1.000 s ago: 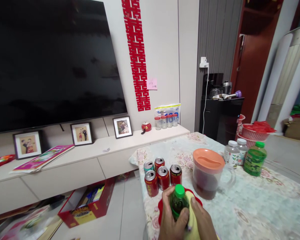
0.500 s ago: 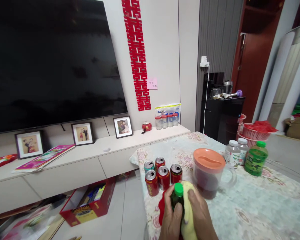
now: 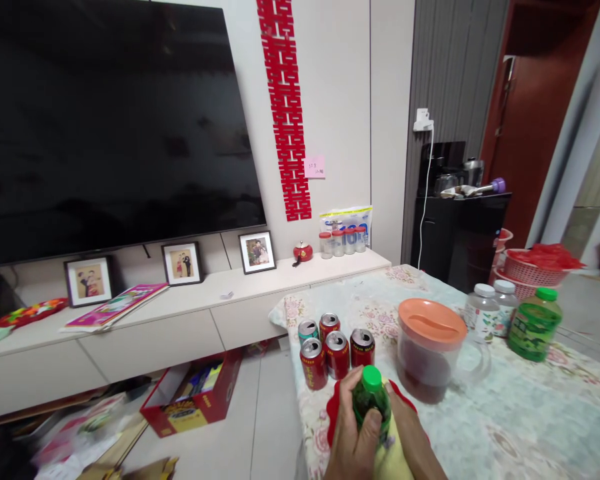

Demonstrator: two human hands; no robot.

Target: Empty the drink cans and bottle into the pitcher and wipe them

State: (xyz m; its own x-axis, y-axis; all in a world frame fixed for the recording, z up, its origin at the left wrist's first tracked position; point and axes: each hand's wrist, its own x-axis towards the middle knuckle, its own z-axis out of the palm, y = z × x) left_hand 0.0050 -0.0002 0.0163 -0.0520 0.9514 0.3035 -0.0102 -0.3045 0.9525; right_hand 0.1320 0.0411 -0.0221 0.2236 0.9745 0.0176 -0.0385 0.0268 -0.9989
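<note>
My left hand (image 3: 353, 437) is wrapped round a green bottle (image 3: 372, 403) with a bright green cap, its thumb across the front. My right hand (image 3: 413, 430) is on the bottle's right side with a pale yellow cloth (image 3: 391, 457); its fingertips are hidden behind the bottle and cloth. Beneath them a red scalloped mat (image 3: 333, 417) shows at the edges. Several opened drink cans (image 3: 337, 355) stand just beyond my left hand. To the right of them is a clear pitcher (image 3: 427, 367) with an orange lid and dark liquid.
Two white-capped jars (image 3: 482, 313) and a green-labelled bottle (image 3: 535, 327) stand at the right on the flowered tablecloth (image 3: 535, 413). Beyond lies a white cabinet (image 3: 250, 308) with framed photos. A red box (image 3: 195, 400) sits on the floor at left.
The view has turned slightly left, so the scene sits further right. The cloth has slid lower beside the bottle, and my right hand's thumb no longer shows on top of it.
</note>
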